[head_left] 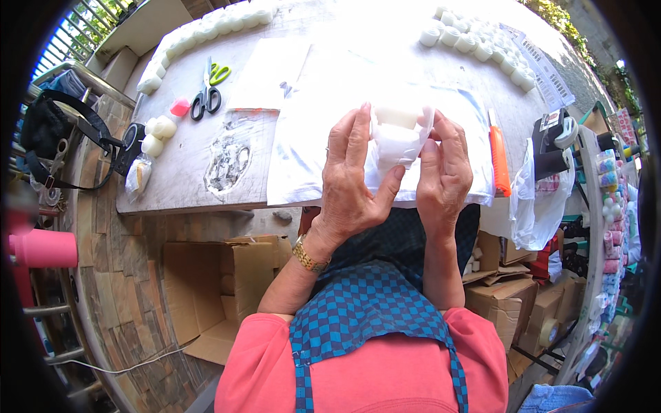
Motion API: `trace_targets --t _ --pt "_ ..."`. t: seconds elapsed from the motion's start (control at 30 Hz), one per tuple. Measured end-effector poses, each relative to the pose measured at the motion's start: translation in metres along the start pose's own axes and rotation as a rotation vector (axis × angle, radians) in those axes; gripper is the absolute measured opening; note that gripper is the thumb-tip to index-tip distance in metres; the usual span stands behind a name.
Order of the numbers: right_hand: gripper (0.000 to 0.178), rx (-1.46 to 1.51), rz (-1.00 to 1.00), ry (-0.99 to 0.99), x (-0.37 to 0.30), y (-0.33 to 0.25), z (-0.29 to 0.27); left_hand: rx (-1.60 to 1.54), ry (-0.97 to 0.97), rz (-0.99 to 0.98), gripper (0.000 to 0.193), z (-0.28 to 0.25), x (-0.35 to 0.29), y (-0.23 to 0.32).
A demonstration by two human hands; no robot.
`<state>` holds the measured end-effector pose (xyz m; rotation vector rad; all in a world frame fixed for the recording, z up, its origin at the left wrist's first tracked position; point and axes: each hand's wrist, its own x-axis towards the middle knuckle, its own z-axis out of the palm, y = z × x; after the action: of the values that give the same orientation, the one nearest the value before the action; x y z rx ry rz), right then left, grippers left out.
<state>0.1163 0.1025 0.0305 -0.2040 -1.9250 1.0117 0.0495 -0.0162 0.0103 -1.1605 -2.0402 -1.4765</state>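
Over a white cloth (pixel 303 151) at the table's near edge, I hold a clear plastic wrap with short white candles (pixel 399 117) inside, one above the other. My left hand (pixel 354 175) curves round its left side, the thumb against the lower end. On the other side my right hand (pixel 444 172) grips it with bent fingers. Bright glare washes out part of the plastic and the cloth behind it. An orange-handled cutter (pixel 498 162) lies right of the cloth.
Left on the table lie black-handled scissors (pixel 205 103), green-handled scissors (pixel 219 73) and a few candles (pixel 162 127). Candle rows (pixel 206 29) line the far left; more candles (pixel 475 45) stand far right. A plastic bag (pixel 533 213) hangs at the right edge. Below is an open cardboard box (pixel 200 289).
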Motion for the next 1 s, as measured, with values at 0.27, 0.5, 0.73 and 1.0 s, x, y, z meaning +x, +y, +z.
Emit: trace_targets --t 0.27,0.5,0.73,1.0 --pt "0.050 -0.124 -0.226 -0.018 0.000 -0.002 -0.002 -0.067 -0.021 0.033 0.079 0.000 0.002 -0.003" --pt "0.050 -0.211 -0.369 -0.100 0.000 -0.006 -0.010 -0.074 -0.002 0.148 0.077 0.002 0.005 -0.010" --pt "0.047 -0.258 -0.397 -0.169 -0.004 -0.009 -0.016 -0.173 0.019 0.220 0.068 0.002 0.011 -0.013" --pt "0.026 -0.094 -0.263 -0.063 -0.059 0.006 -0.046 0.165 0.053 0.464 0.036 0.030 -0.036 0.022"
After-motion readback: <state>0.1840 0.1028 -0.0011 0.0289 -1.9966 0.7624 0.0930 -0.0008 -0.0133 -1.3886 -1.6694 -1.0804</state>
